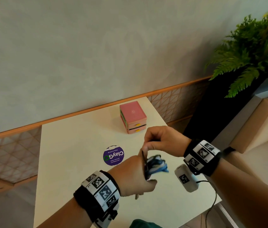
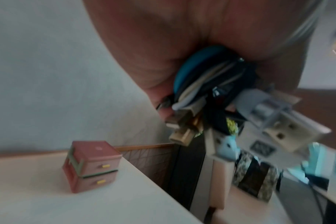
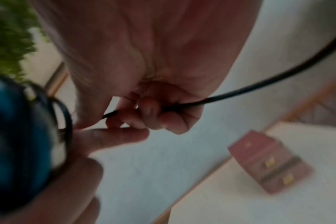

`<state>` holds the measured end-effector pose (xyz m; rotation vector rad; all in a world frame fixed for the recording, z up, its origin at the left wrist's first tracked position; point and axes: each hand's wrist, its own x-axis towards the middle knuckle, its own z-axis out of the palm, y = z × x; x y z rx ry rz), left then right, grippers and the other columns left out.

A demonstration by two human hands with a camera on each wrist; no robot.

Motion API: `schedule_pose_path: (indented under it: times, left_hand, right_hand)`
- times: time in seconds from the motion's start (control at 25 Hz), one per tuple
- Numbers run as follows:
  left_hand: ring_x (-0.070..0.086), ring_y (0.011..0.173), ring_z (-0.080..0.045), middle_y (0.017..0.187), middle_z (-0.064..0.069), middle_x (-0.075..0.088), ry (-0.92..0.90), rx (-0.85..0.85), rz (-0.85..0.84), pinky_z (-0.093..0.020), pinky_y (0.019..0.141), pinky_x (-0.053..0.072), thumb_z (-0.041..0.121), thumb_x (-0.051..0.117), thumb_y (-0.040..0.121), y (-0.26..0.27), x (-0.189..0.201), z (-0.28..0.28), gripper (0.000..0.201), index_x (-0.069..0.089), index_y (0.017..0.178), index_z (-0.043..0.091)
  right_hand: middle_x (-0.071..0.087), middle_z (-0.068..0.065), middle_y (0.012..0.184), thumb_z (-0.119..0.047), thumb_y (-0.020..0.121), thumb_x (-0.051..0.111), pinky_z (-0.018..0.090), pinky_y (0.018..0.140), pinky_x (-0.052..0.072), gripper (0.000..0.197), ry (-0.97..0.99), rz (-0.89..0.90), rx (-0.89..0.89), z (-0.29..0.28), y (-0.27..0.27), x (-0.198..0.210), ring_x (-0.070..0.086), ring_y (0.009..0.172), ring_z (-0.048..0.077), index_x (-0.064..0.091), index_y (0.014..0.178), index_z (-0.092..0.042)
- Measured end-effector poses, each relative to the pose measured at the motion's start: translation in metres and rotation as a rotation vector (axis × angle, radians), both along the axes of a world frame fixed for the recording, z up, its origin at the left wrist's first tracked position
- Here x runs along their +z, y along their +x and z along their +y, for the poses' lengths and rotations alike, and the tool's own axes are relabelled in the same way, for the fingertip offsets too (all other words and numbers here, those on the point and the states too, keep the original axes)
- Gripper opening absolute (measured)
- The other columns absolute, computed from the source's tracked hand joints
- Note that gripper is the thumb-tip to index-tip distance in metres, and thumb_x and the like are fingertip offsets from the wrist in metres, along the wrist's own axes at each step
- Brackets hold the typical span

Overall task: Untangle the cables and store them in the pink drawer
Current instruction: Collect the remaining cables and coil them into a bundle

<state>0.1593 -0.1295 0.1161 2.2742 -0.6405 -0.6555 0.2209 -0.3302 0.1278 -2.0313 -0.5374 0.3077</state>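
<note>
we note the left hand [image 1: 133, 175] gripping the cable bundle [image 1: 156, 163] of blue, white and black strands above the table [image 1: 74, 162]. just right, the right hand [image 1: 161, 140] pinches a black cable [image 3: 259, 84] from it. the pink drawer unit [image 1: 133, 116] stands shut at the far edge.

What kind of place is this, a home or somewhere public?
Probably a shared pantry or café corner: the table carries a "Clean as you go" sticker, with a padded bench and a potted fern alongside.
</note>
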Motion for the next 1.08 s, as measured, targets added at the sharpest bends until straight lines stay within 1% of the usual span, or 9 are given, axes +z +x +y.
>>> schedule_pose_path:
  times: [0.12, 0.2, 0.36, 0.48, 0.6, 0.8, 0.92, 1.0, 1.08]
  left_hand:
    - [0.061, 0.063, -0.002, 0.074, 0.011, 0.061, -0.367, 0.229, 0.032, -0.028, 0.061, 0.055, 0.031, 0.081, 0.079, 0.002, 0.003, -0.005, 0.071, 0.039, 0.137, 0.024]
    - [0.061, 0.065, 0.001, 0.077, 0.012, 0.061, -0.493, 0.423, -0.018, -0.021, 0.062, 0.052, 0.024, 0.086, 0.08, 0.011, 0.003, 0.001, 0.074, 0.042, 0.139, 0.022]
    - [0.065, 0.075, -0.004, 0.09, 0.011, 0.063, -0.268, 0.541, -0.095, -0.021, 0.063, 0.047, 0.039, 0.086, 0.078, 0.03, 0.007, 0.028, 0.061, 0.046, 0.123, 0.027]
    - [0.066, 0.074, -0.014, 0.095, 0.001, 0.064, -0.078, 0.561, -0.09, -0.021, 0.058, 0.047, 0.032, 0.078, 0.084, 0.039, -0.002, 0.038, 0.054, 0.039, 0.121, 0.024]
    - [0.066, 0.093, -0.024, 0.11, -0.005, 0.059, 0.167, 0.607, -0.193, -0.029, 0.069, 0.052, 0.024, 0.077, 0.086, 0.05, -0.02, 0.039, 0.05, 0.039, 0.117, 0.016]
    - [0.062, 0.094, -0.027, 0.108, -0.005, 0.063, 0.588, 0.367, -0.539, -0.04, 0.088, 0.049, 0.011, 0.061, 0.089, 0.045, -0.047, 0.028, 0.031, 0.046, 0.116, 0.017]
    - [0.061, 0.09, -0.03, 0.098, -0.001, 0.059, 0.59, 0.182, -0.58, -0.06, 0.107, 0.04, 0.012, 0.06, 0.085, 0.034, -0.058, 0.023, 0.027, 0.056, 0.108, 0.025]
    - [0.063, 0.088, -0.03, 0.09, 0.001, 0.055, 0.489, 0.049, -0.499, -0.049, 0.087, 0.052, 0.016, 0.055, 0.086, 0.026, -0.059, 0.017, 0.014, 0.053, 0.097, 0.025]
    - [0.064, 0.081, -0.028, 0.08, 0.007, 0.052, 0.225, 0.027, -0.352, -0.039, 0.067, 0.047, 0.02, 0.053, 0.084, 0.015, -0.054, 0.007, 0.012, 0.045, 0.092, 0.026]
  right_hand:
    - [0.066, -0.002, 0.081, -0.031, 0.095, 0.068, 0.03, 0.075, 0.05, 0.009, 0.262, 0.137, -0.039, 0.01, -0.001, -0.035, 0.06, 0.073, 0.017, 0.066, 0.091, -0.023]
    - [0.065, 0.01, 0.085, -0.023, 0.102, 0.056, 0.033, 0.075, 0.046, 0.012, 0.261, 0.172, -0.091, 0.017, -0.008, -0.053, 0.056, 0.071, 0.031, 0.066, 0.103, -0.015]
    - [0.068, -0.015, 0.09, -0.028, 0.11, 0.045, 0.025, 0.077, 0.049, 0.021, -0.126, 0.003, -0.168, 0.016, -0.029, -0.058, 0.06, 0.079, 0.005, 0.066, 0.11, -0.025]
    - [0.069, -0.011, 0.109, -0.029, 0.11, 0.04, 0.027, 0.083, 0.047, 0.025, -0.374, -0.062, -0.109, 0.016, -0.046, -0.044, 0.062, 0.091, 0.011, 0.062, 0.122, -0.027]
    - [0.068, -0.003, 0.117, -0.031, 0.11, 0.036, 0.037, 0.089, 0.052, 0.028, -0.572, -0.039, 0.0, 0.027, -0.064, -0.026, 0.066, 0.099, 0.023, 0.056, 0.13, -0.027]
    - [0.07, 0.005, 0.114, -0.032, 0.109, 0.038, 0.047, 0.093, 0.053, 0.029, -0.648, -0.106, 0.163, 0.045, -0.081, 0.007, 0.066, 0.1, 0.029, 0.057, 0.125, -0.018]
    - [0.071, 0.001, 0.106, -0.025, 0.102, 0.054, 0.046, 0.08, 0.058, 0.019, -0.663, -0.432, 0.253, 0.037, -0.061, 0.018, 0.069, 0.09, 0.028, 0.066, 0.117, -0.023]
    - [0.072, -0.006, 0.096, -0.023, 0.095, 0.065, 0.04, 0.072, 0.057, 0.018, -0.722, -0.663, 0.216, 0.028, -0.036, 0.01, 0.069, 0.081, 0.023, 0.07, 0.11, -0.03]
    - [0.075, -0.01, 0.095, -0.036, 0.099, 0.062, 0.036, 0.076, 0.056, 0.014, -0.607, -0.593, 0.089, 0.014, -0.018, -0.006, 0.069, 0.083, 0.016, 0.073, 0.106, -0.032]
